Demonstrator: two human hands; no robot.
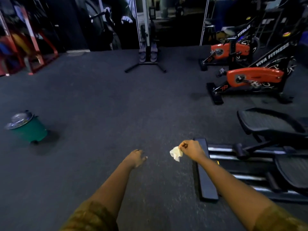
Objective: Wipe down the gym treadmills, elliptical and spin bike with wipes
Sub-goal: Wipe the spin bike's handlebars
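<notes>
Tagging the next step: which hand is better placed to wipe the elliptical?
Right. The right hand pinches the wipe and sits beside the elliptical on that side; the left hand is empty, over the floor.

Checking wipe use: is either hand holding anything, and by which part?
The right hand pinches a crumpled white wipe by its top edge, the rest hanging free; the left hand holds nothing.
</notes>
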